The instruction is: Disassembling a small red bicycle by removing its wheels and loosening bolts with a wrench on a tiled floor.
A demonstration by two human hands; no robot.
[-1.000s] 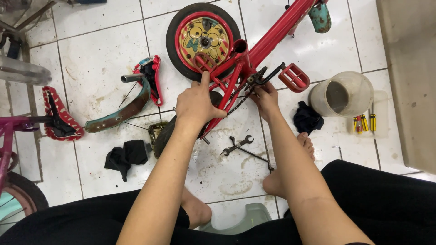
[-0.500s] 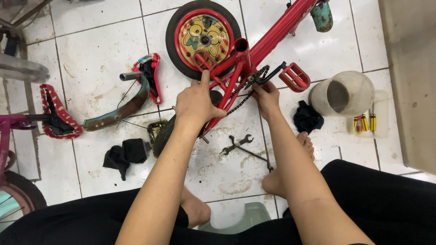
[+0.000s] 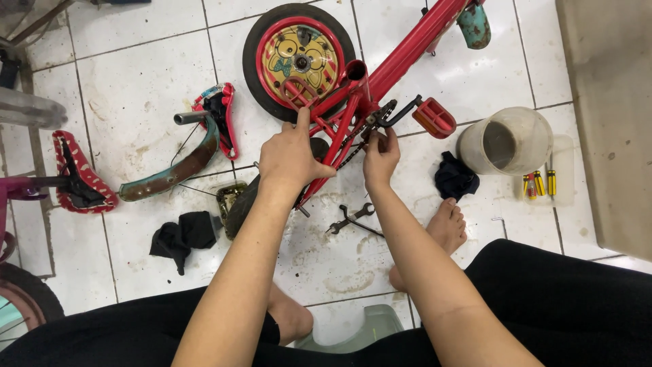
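Hands grip the red bike frame [image 3: 401, 58]: left hand [image 3: 292, 153] clasping tubes, right hand [image 3: 380, 158] pinching the crank.

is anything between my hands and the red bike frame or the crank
Nothing visible. The left hand already grips the red bike frame, and the right hand has its fingertips at the crank beside the red pedal. The wrench lies on the floor below, clear of both.

I read the head view as bright and evenly lit from overhead. Shadows under the red bicycle frame [image 3: 401, 58] and my forearms are soft and short. The white floor tiles [image 3: 136, 88] carry mild glare. Focus is sharp at centre; the corners show slight wide-angle stretching. No motion blur.
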